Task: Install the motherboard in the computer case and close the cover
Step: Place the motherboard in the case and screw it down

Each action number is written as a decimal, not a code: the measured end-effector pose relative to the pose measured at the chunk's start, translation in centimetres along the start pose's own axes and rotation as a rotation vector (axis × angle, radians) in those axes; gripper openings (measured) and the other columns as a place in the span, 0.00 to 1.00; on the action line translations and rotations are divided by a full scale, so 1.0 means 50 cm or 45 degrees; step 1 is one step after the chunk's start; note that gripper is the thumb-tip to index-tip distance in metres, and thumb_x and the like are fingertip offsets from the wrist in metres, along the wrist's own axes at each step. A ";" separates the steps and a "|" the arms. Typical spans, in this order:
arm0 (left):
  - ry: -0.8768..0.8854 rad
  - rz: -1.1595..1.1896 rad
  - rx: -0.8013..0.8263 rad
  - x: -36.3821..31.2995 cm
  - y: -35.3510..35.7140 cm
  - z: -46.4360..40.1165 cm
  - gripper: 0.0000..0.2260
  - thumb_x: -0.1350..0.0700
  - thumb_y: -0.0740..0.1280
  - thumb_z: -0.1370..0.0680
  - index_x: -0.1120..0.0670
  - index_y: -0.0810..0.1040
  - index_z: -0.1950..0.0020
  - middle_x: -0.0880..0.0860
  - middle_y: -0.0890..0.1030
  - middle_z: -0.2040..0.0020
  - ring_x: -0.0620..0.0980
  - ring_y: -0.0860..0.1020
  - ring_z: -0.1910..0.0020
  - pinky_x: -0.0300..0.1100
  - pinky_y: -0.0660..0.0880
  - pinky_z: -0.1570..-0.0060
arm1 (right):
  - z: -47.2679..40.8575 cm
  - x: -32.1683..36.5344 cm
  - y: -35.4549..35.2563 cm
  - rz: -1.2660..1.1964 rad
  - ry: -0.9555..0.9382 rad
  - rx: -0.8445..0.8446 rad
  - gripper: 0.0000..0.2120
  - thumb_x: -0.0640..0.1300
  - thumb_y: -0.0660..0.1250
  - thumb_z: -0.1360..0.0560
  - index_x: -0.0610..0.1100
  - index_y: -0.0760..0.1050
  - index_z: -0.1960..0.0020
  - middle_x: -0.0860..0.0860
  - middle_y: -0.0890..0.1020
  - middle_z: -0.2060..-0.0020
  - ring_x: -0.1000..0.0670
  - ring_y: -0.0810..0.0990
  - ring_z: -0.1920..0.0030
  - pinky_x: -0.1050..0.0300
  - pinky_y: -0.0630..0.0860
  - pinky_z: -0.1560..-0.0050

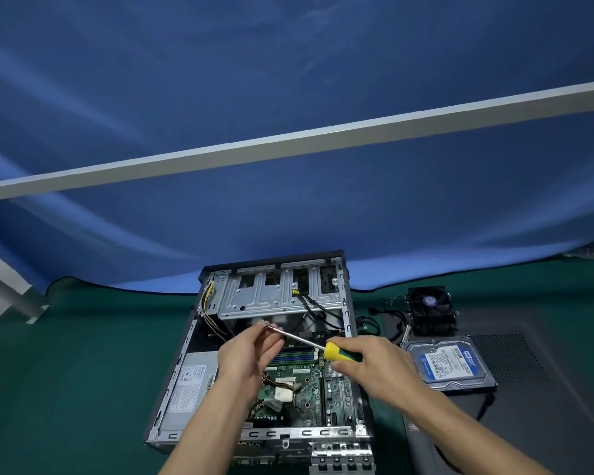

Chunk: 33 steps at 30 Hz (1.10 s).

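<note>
An open computer case (186, 344) lies on the green table with the green motherboard (302, 389) inside it. My right hand (374, 368) grips the yellow and green handle of a screwdriver (340, 353) above the board. The metal shaft runs up and left to my left hand (247, 354), whose fingertips pinch the tip, where a small screw seems to sit. Both hands hover over the case. The dark side cover (546, 406) lies flat on the table to the right of the case.
A grey power supply (192, 382) fills the case's left side and a metal drive cage (275, 293) its far end. A hard drive (450, 365) lies on the side cover. A black cooler fan (429, 310) with cables sits behind it. A blue cloth hangs behind the table.
</note>
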<state>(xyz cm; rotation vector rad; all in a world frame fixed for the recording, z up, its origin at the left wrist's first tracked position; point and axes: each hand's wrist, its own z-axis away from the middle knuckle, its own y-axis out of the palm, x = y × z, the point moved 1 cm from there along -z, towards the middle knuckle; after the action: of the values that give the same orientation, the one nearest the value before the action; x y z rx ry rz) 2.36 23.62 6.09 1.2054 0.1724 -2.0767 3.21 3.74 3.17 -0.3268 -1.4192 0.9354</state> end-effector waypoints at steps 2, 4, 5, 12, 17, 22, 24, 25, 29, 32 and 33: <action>0.070 -0.057 0.016 -0.002 -0.008 -0.006 0.05 0.65 0.65 0.23 0.67 0.77 0.54 0.62 0.82 0.60 0.57 0.83 0.59 0.44 0.82 0.65 | -0.012 0.006 -0.007 -0.043 0.023 0.078 0.19 0.59 0.68 0.26 0.63 0.73 0.36 0.60 0.82 0.48 0.62 0.72 0.70 0.65 0.67 0.65; 0.118 -0.068 0.026 -0.007 -0.015 -0.014 0.05 0.64 0.66 0.23 0.67 0.78 0.54 0.61 0.83 0.62 0.56 0.84 0.62 0.43 0.81 0.66 | -0.023 0.015 -0.014 -0.144 0.041 0.160 0.18 0.56 0.69 0.26 0.60 0.76 0.37 0.58 0.83 0.54 0.55 0.77 0.67 0.58 0.71 0.60; 0.132 -0.055 0.033 -0.012 -0.017 -0.018 0.06 0.64 0.65 0.23 0.67 0.78 0.54 0.61 0.83 0.64 0.55 0.84 0.63 0.42 0.81 0.67 | -0.029 0.021 -0.017 -0.239 0.040 0.209 0.16 0.54 0.70 0.26 0.58 0.77 0.38 0.57 0.83 0.58 0.52 0.77 0.66 0.56 0.71 0.61; 0.088 0.108 -0.007 -0.039 -0.034 -0.047 0.06 0.63 0.64 0.22 0.65 0.77 0.54 0.62 0.82 0.60 0.58 0.83 0.60 0.43 0.81 0.68 | -0.069 0.078 -0.029 -0.714 0.186 0.429 0.13 0.32 0.68 0.29 0.44 0.76 0.46 0.49 0.80 0.63 0.51 0.79 0.69 0.58 0.75 0.70; -0.085 0.338 -0.136 -0.049 -0.077 -0.073 0.05 0.63 0.63 0.21 0.64 0.74 0.55 0.62 0.79 0.56 0.56 0.80 0.60 0.43 0.80 0.71 | -0.092 0.112 -0.019 -1.283 0.269 0.073 0.14 0.28 0.71 0.31 0.38 0.74 0.48 0.41 0.82 0.56 0.43 0.84 0.64 0.57 0.81 0.66; -0.168 0.407 -0.252 -0.042 -0.085 -0.095 0.05 0.63 0.64 0.21 0.65 0.73 0.52 0.63 0.78 0.58 0.56 0.80 0.62 0.45 0.80 0.69 | -0.118 0.151 0.029 -1.268 0.250 -0.344 0.08 0.35 0.73 0.28 0.40 0.74 0.54 0.45 0.84 0.69 0.46 0.83 0.70 0.58 0.79 0.72; -0.242 0.419 -0.232 -0.045 -0.095 -0.113 0.05 0.63 0.64 0.21 0.64 0.73 0.53 0.63 0.78 0.57 0.56 0.79 0.61 0.48 0.81 0.65 | -0.126 0.165 0.046 -1.167 0.232 -0.370 0.07 0.36 0.73 0.28 0.41 0.74 0.55 0.46 0.83 0.70 0.46 0.83 0.71 0.57 0.78 0.72; -0.278 0.416 -0.212 -0.045 -0.103 -0.124 0.05 0.63 0.64 0.21 0.64 0.73 0.54 0.63 0.78 0.56 0.56 0.79 0.61 0.49 0.81 0.63 | -0.128 0.171 0.054 -1.127 0.229 -0.388 0.07 0.36 0.73 0.28 0.41 0.74 0.55 0.46 0.83 0.70 0.45 0.83 0.71 0.57 0.78 0.72; -0.374 0.345 -0.110 -0.045 -0.132 -0.166 0.06 0.62 0.63 0.21 0.64 0.73 0.55 0.63 0.79 0.56 0.55 0.81 0.64 0.46 0.79 0.69 | -0.140 0.188 0.079 -1.022 0.235 -0.464 0.07 0.36 0.72 0.28 0.41 0.74 0.55 0.45 0.83 0.71 0.45 0.82 0.71 0.55 0.78 0.72; -0.416 0.229 0.010 -0.048 -0.148 -0.191 0.07 0.62 0.62 0.20 0.65 0.74 0.54 0.64 0.80 0.56 0.55 0.82 0.66 0.44 0.80 0.72 | -0.149 0.196 0.091 -0.979 0.247 -0.499 0.07 0.36 0.72 0.28 0.41 0.74 0.55 0.44 0.83 0.70 0.45 0.82 0.71 0.57 0.78 0.73; -0.426 0.188 0.054 -0.050 -0.153 -0.199 0.08 0.61 0.61 0.20 0.66 0.74 0.54 0.65 0.80 0.57 0.56 0.82 0.66 0.44 0.80 0.73 | -0.153 0.199 0.095 -0.971 0.249 -0.507 0.07 0.36 0.72 0.28 0.41 0.74 0.55 0.44 0.83 0.70 0.46 0.82 0.71 0.57 0.77 0.73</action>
<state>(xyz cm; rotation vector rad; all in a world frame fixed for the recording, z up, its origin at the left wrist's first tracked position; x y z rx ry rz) 5.24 34.93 0.82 0.8498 -0.1135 -2.1234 7.48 16.27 5.35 -0.1377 -1.3785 -0.0024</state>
